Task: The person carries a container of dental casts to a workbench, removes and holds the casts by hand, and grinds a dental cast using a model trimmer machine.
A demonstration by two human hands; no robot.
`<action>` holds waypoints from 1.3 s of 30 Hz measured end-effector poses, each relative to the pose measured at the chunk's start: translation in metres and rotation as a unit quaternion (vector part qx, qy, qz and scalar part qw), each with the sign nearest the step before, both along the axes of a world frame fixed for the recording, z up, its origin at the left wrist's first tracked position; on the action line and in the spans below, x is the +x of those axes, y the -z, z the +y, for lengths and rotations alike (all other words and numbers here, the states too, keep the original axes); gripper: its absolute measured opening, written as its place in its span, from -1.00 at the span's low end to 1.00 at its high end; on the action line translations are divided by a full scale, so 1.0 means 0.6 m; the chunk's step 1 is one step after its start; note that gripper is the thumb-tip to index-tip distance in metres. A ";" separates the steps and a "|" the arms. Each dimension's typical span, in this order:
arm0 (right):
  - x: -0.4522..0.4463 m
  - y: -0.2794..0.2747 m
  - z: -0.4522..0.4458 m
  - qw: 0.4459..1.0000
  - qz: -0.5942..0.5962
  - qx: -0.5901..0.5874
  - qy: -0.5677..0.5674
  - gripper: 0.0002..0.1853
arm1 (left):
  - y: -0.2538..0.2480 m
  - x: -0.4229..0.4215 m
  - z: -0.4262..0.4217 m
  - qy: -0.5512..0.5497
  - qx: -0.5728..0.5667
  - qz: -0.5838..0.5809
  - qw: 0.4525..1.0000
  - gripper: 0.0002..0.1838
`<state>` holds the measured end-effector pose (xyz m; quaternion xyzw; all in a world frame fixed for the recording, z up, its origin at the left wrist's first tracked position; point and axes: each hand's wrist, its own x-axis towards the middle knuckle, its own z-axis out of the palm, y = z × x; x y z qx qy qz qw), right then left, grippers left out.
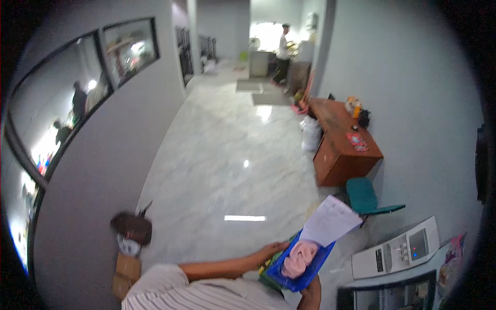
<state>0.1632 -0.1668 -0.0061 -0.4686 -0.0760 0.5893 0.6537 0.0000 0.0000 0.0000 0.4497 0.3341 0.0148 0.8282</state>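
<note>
Both of my hands carry a blue tray (pixel 321 258) in front of my body, tilted in the view. Inside it lies a bunched pink cloth (pixel 299 258). A white sheet of paper (pixel 330 219) with faint marks sticks out past the tray's far end. My left hand (pixel 273 253) grips the tray's left side, its fingers partly hidden. Under the near right corner, my right hand (pixel 310 293) supports the tray, with most of its fingers out of sight. Something green and yellow (pixel 266 271) shows along the tray's left edge; its kind is unclear.
A glossy pale floor (pixel 222 155) runs ahead. On the right stand a brown desk (pixel 336 165), a teal chair (pixel 361 194) and a white water dispenser (pixel 398 253). Cardboard boxes (pixel 126 274) and a dark bag (pixel 132 227) sit at left. A person (pixel 283 51) walks far off.
</note>
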 end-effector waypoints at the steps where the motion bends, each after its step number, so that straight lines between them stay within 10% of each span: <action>1: 0.016 0.020 0.075 1.000 0.015 -0.006 -0.009 -0.14 | 0.010 -0.018 -0.001 0.005 -0.003 0.041 0.999 -0.05; 5: 0.161 0.083 0.255 0.999 0.025 0.023 -0.014 -0.11 | 0.225 0.164 0.257 0.001 0.031 -0.051 0.998 -0.06; 19: 0.519 0.038 0.943 0.963 0.024 0.060 -0.260 -0.17 | 0.089 0.397 0.796 -0.274 -0.015 -0.141 0.951 -0.04; 31: 0.708 -0.028 1.414 0.990 0.038 0.077 -0.113 -0.32 | -0.093 0.626 1.339 -0.120 -0.030 -0.018 0.992 -0.18; 33: 0.747 -0.016 1.488 0.993 0.035 0.077 -0.088 -0.32 | 0.011 0.701 1.429 -0.102 -0.069 -0.082 0.989 -0.16; 39: 0.886 0.003 1.796 0.993 0.019 0.071 -0.088 -0.33 | -0.017 0.844 1.718 -0.077 -0.058 -0.017 0.995 0.04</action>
